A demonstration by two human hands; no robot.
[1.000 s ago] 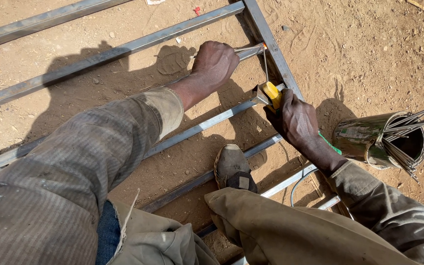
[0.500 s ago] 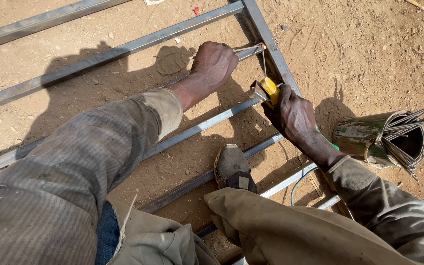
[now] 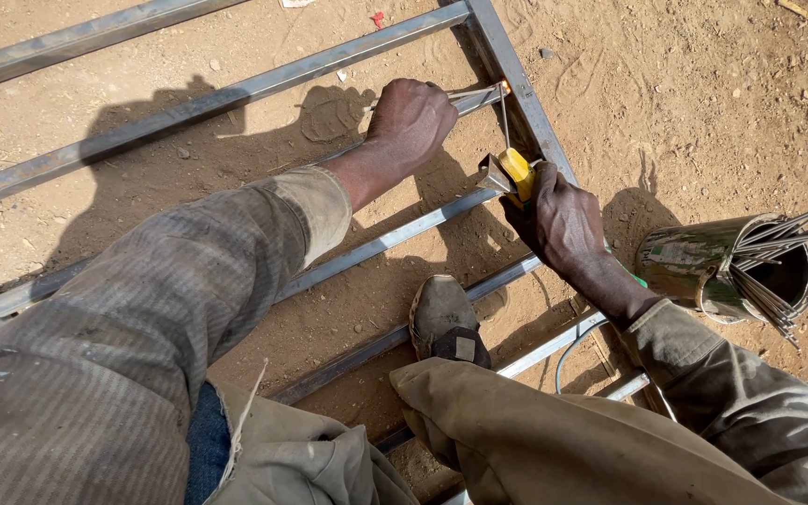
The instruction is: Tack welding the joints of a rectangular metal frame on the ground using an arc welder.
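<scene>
Sandy ground, left hand (image 3: 411,120) fisted on frame bar (image 3: 475,99), right hand (image 3: 563,220) gripping yellow electrode holder (image 3: 516,172).

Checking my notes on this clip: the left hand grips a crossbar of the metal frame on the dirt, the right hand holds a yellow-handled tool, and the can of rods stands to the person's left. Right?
Not quite. The head view shows the can of rods on the person's right, beside the right hand. The rest stands: left hand on the frame's crossbar, yellow-handled tool in the right.

head camera, looking steeply down, close
</scene>
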